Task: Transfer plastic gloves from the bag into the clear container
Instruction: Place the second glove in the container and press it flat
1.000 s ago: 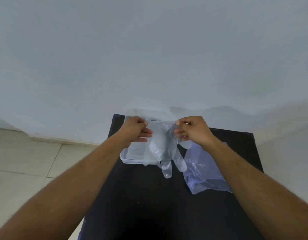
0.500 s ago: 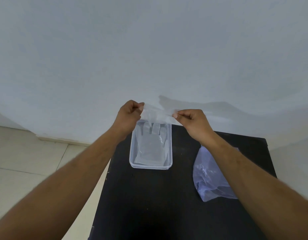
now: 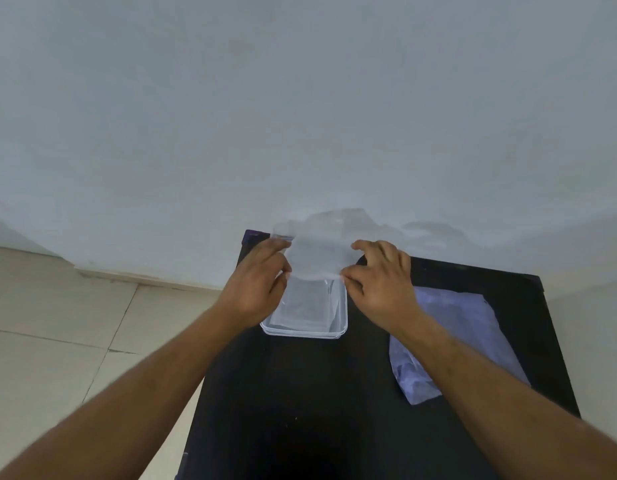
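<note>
A clear rectangular container [image 3: 336, 332] stands on the black table [image 3: 317, 403] near its far left corner. A thin clear plastic glove [image 3: 317, 254] is folded over the container's far half, its cuff end sticking up against the wall. My left hand [image 3: 256, 284] pinches the glove's left edge and my right hand [image 3: 381, 282] pinches its right edge, both low over the container. More clear plastic lies flat inside the container. The bluish plastic bag [image 3: 462, 327] lies flat on the table to the right, partly under my right forearm.
A pale grey wall [image 3: 300, 116] rises directly behind the table. Beige floor tiles [image 3: 57, 323] lie to the left of the table. The table's right edge [image 3: 556, 341] runs close to the bag.
Both hands have come down from holding the glove stretched above the container's far end. The glove is now folded over, lower, on the container.
</note>
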